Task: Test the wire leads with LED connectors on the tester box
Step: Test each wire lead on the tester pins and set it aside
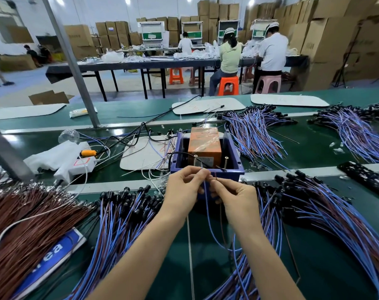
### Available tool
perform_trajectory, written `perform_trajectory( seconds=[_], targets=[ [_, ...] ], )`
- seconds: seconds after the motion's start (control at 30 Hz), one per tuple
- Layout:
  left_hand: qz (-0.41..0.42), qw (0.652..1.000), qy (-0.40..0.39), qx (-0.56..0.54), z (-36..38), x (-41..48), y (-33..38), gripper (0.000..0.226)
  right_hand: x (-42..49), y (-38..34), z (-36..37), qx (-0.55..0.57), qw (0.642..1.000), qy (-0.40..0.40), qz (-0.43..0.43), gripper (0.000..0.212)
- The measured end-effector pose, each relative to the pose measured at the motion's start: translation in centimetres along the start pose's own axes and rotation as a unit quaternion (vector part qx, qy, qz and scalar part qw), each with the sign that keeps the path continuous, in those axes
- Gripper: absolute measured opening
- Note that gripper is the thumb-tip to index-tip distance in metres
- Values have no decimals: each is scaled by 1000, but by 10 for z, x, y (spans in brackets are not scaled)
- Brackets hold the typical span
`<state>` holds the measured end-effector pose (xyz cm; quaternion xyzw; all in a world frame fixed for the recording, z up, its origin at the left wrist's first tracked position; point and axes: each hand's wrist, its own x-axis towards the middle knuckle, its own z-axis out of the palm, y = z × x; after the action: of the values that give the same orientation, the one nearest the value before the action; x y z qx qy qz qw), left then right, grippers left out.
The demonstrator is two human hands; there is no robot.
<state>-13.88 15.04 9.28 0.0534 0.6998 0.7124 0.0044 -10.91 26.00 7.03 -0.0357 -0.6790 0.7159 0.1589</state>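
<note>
The left hand (184,187) pinches the blue lead (208,213) near its tip, and the right hand (234,195) pinches the brown lead (221,221) likewise. Both are just in front of the blue tester box (229,172), short of its two screws (195,156). If a tip slips off its screw, or the tips touch, a good LED could read dead.

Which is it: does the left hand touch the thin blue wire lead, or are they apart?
Touching. The head view shows the left hand pinching the thin blue wire lead between thumb and fingertips.
</note>
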Motion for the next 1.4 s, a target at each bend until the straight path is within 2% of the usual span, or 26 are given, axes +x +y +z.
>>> perform_trajectory(
  seconds=[0.2, 0.37, 0.7, 1.03, 1.4],
  targets=[
    [-73, 995, 25, 58, -13, 15, -18, 24, 16, 3, -22, -38, 995, 27, 85, 22],
    [-76, 995, 40, 52, -17, 23, -24, 30, 32, 9, -26, -60, 986, 13, 156, 31],
    [-77, 995, 39, 47, -17, 28, -25, 28, 30, 15, -2, 16, 989, 58, 135, 32],
    [-72, 996, 34, 44, -18, 29, -26, 26, 28, 14, -1, 14, 990, 56, 128, 32],
    [-56, 997, 27, 44, -20, 29, -30, 22, 27, 12, 7, 76, 981, 69, 166, 30]
  ],
)
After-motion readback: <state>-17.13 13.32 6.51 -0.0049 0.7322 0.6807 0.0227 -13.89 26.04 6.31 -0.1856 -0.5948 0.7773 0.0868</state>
